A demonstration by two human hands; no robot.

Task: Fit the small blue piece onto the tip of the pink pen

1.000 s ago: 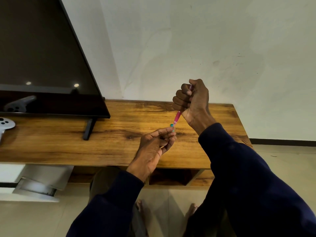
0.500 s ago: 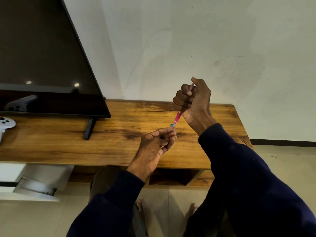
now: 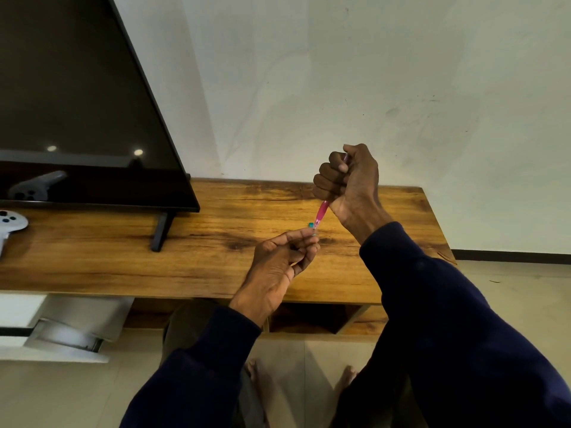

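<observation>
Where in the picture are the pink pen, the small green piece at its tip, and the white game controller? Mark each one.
pink pen (image 3: 321, 213): head view, on the bare barrel below the right fist.
small green piece (image 3: 310, 224): head view, on its top, above the left fingertips.
white game controller (image 3: 12, 220): head view, on its rounded body.

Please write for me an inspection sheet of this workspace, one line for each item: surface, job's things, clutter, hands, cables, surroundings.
Surface: wooden table, grain and dark knots visible.
Job's things: pink pen, held tilted above the table; small teal piece at its lower tip.
Clutter: white controller at the table's left edge.
Hands: right hand grips the pen in a fist; left hand pinches at the teal piece with its fingertips.
Cables: nothing seen.
Surroundings: dark TV on a stand foot at left; plain white wall behind; tiled floor; bare feet below the table edge.
</observation>
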